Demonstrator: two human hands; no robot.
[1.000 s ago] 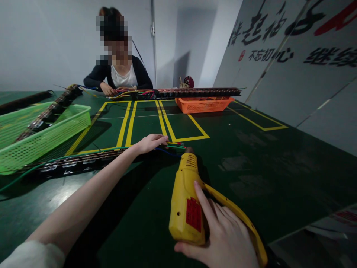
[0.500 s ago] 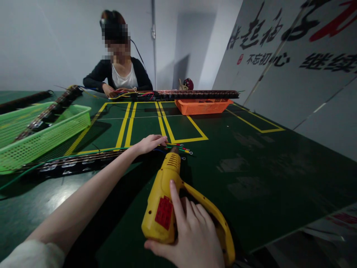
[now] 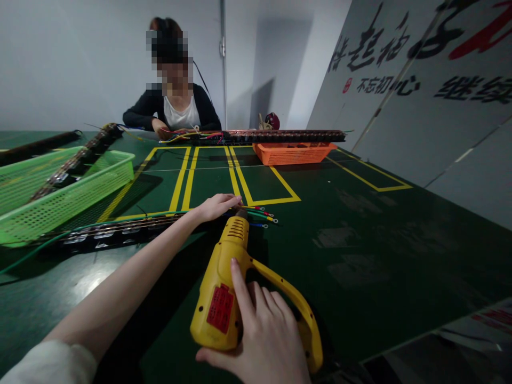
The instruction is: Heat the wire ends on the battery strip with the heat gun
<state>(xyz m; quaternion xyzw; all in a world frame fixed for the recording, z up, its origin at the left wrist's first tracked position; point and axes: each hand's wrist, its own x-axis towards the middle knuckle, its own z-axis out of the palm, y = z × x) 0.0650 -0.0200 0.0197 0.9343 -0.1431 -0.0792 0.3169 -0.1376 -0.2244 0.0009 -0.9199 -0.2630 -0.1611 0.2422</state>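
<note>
My right hand (image 3: 260, 341) grips the handle of a yellow heat gun (image 3: 224, 288) with a red switch, its nozzle pointing away from me at a bundle of coloured wires (image 3: 260, 214). My left hand (image 3: 214, 206) reaches forward and presses on those wires where they leave a long black strip (image 3: 108, 234) lying across the green table (image 3: 380, 245). The wire ends with small ring terminals fan out to the right of my fingers.
A green mesh basket (image 3: 60, 192) holding another strip stands at the left. An orange basket (image 3: 294, 152) and a long strip (image 3: 280, 136) lie at the far side, where another person sits with hands on wires. Yellow lines mark the table. A wall panel rises on the right.
My right hand has swung the heat gun leftward, so its nozzle now sits close behind my left hand's fingers. My left hand has stayed on the wires.
</note>
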